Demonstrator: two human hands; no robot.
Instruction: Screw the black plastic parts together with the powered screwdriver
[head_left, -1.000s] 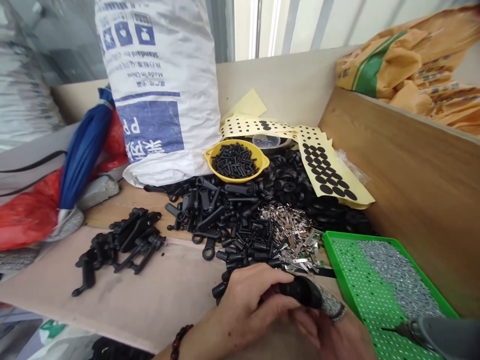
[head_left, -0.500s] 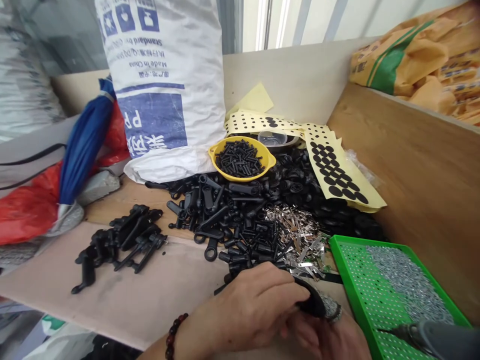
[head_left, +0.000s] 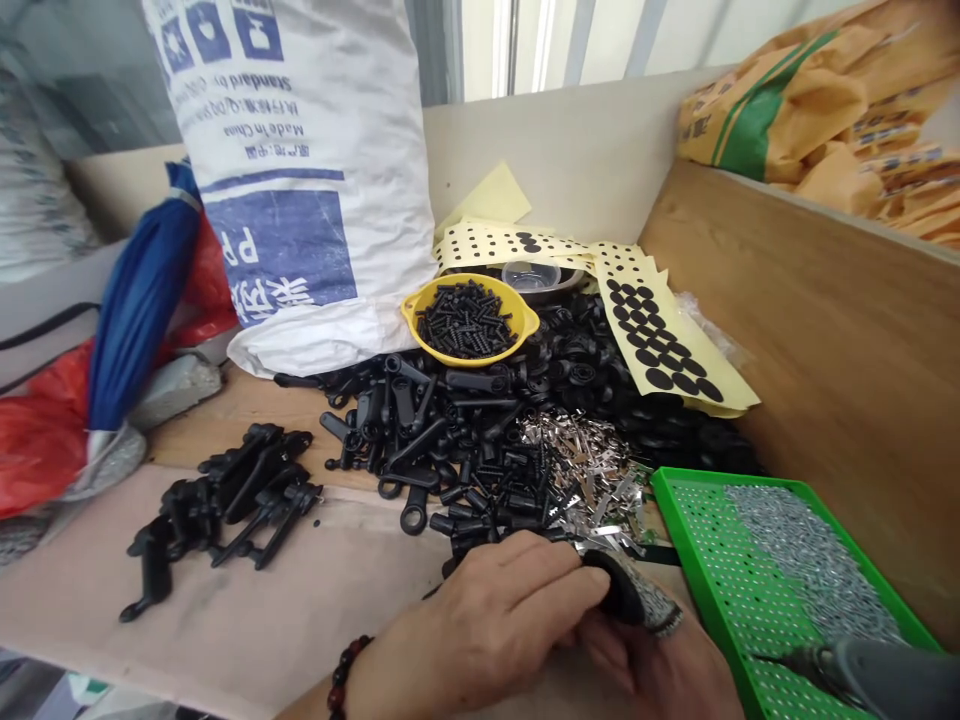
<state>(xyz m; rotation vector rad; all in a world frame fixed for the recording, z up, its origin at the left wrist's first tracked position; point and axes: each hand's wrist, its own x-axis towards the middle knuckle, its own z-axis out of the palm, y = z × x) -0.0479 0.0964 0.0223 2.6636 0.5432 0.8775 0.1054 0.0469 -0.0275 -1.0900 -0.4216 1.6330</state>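
My left hand (head_left: 487, 615), wearing a beaded bracelet (head_left: 346, 675), is closed on a round black plastic part (head_left: 621, 592) at the bottom centre. Its thumb and fingers press the part's left side. My right hand (head_left: 660, 665) comes in from the lower right, partly hidden behind the left one, and grips the same part from below. A grey knitted finger cover (head_left: 658, 606) is on one of its fingers. Just beyond the hands lie loose black plastic tubes (head_left: 480, 500) and a heap of small metal strips (head_left: 592, 465).
A green perforated tray (head_left: 697, 590) of screws (head_left: 817, 560) stands right, with a grey power screwdriver (head_left: 885, 675) over its near end. Black crank-shaped pieces (head_left: 240, 490) lie left. Behind are a yellow bowl (head_left: 409, 315), sticker sheets (head_left: 660, 340), a white sack (head_left: 300, 150) and a wooden side panel (head_left: 810, 300).
The view has shifted slightly, so the background sits further left. Both hands still hold the round black part, and more of the knitted finger cover shows beside it.
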